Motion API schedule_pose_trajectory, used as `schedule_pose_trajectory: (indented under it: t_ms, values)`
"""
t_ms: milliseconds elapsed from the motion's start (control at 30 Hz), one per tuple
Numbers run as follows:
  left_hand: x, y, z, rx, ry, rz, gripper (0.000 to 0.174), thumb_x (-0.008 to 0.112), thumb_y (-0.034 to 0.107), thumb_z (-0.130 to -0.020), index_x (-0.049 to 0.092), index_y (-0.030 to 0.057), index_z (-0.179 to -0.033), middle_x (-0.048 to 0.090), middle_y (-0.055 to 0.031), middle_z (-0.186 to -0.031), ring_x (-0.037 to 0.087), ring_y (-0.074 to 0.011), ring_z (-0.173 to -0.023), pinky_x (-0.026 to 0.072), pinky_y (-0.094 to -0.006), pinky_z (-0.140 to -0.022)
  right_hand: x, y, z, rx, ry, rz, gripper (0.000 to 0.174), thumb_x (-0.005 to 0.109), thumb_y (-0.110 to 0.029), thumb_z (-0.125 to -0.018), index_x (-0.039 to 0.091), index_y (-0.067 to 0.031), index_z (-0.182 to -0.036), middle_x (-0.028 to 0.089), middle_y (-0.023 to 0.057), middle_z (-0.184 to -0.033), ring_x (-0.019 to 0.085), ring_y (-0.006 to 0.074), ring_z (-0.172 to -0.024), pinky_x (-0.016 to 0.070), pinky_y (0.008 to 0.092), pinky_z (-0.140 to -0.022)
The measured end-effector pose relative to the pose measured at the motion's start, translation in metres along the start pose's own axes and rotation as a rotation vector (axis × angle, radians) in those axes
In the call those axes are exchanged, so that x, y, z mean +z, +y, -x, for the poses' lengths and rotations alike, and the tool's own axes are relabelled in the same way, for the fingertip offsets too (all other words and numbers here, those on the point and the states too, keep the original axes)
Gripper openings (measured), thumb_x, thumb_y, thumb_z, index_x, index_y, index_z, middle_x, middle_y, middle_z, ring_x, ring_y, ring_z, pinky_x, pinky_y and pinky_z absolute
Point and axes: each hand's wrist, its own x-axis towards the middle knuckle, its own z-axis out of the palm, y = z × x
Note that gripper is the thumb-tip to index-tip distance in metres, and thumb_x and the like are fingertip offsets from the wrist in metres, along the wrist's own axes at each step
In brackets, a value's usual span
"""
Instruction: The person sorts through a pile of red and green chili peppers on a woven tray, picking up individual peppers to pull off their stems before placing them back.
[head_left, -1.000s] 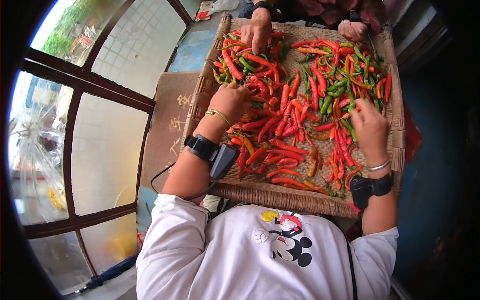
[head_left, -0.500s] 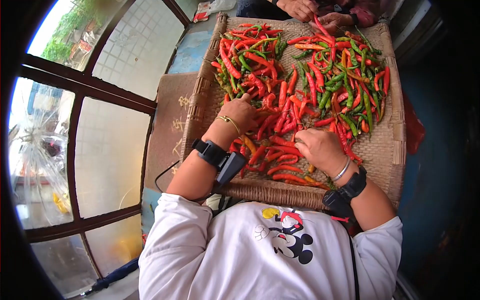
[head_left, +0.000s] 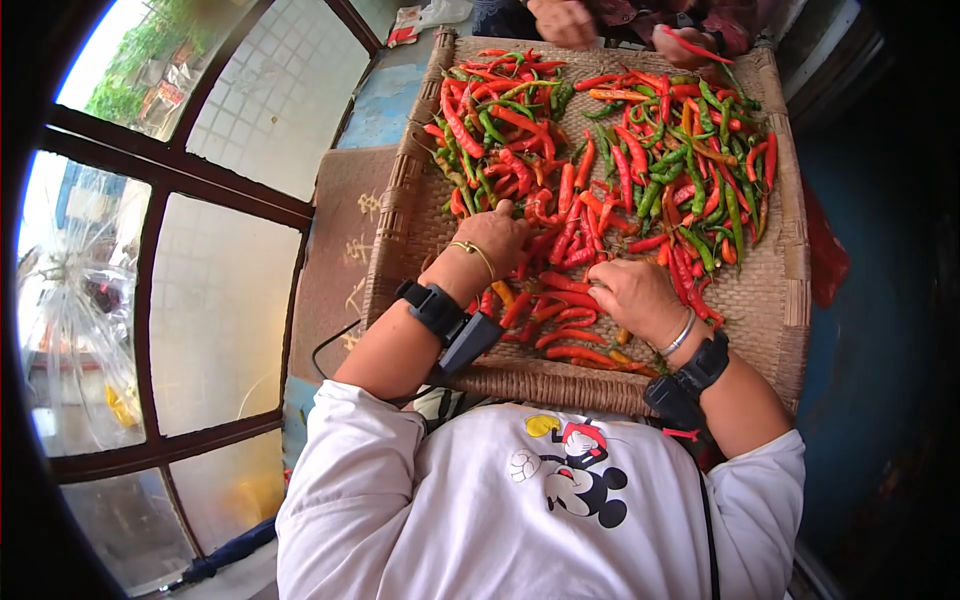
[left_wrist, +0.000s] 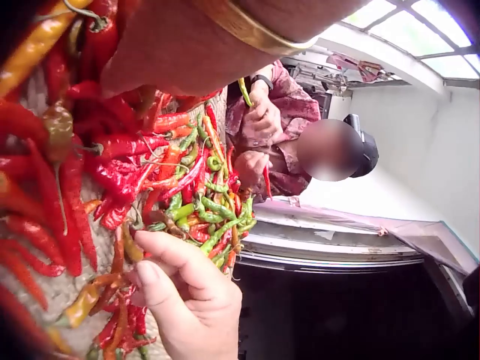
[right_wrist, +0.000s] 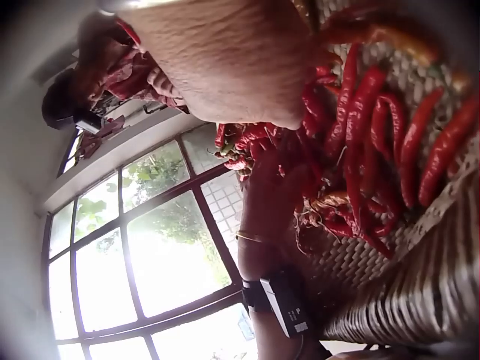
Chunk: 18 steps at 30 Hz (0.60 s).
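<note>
Red, orange and green chili peppers [head_left: 575,312] lie over a woven tray [head_left: 760,330]. In the head view, my left hand [head_left: 495,238] reaches in at the left middle of the chilies; its fingertips are hidden, so I cannot tell what they hold. To its right, my right hand [head_left: 640,297] is low over red chilies near the tray's front. The left wrist view shows this right hand with thumb and forefinger parted, fingertips right at a small brownish-yellow chili [left_wrist: 133,246]. A person opposite holds a red chili [head_left: 697,46] in one hand.
A mixed heap of green and red chilies [head_left: 700,165] covers the tray's back right; another pile [head_left: 500,110] fills the back left. Framed window panes [head_left: 225,300] stand at the left. The tray's thick woven rim [head_left: 540,388] runs close before my shirt.
My right hand has come from the right heap to the front middle, then stays there. My left hand has shifted toward me and right. The opposite person's hand has left the back-left pile.
</note>
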Motion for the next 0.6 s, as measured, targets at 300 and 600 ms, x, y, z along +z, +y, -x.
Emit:
schedule_pose_trajectory:
  t_ms: [300, 600]
  values:
    - [-0.001, 0.03, 0.004, 0.336, -0.263, 0.039, 0.03, 0.06, 0.03, -0.072, 0.063, 0.0157, -0.098, 0.06, -0.0095, -0.079, 0.057, -0.0261, -0.081, 0.0461, -0.0372, -0.071, 0.0, 0.0, 0.0, -0.014, -0.032, 0.022, 0.014, 0.061, -0.019, -0.072, 0.057, -0.0063, -0.078, 0.059, 0.0114, -0.07, 0.059, 0.0291, -0.068, 0.0475, 0.0384, -0.06]
    - [-0.011, -0.008, -0.007, 0.161, 0.477, 0.526, 0.021, 0.056, 0.027, -0.079, 0.063, 0.0095, -0.087, 0.06, -0.0083, -0.088, 0.059, -0.0291, -0.074, 0.0484, -0.0367, -0.064, -0.005, 0.004, -0.002, -0.001, 0.006, 0.012, 0.014, 0.061, -0.019, -0.072, 0.056, -0.0062, -0.077, 0.057, 0.0113, -0.068, 0.058, 0.0293, -0.066, 0.0474, 0.0381, -0.059]
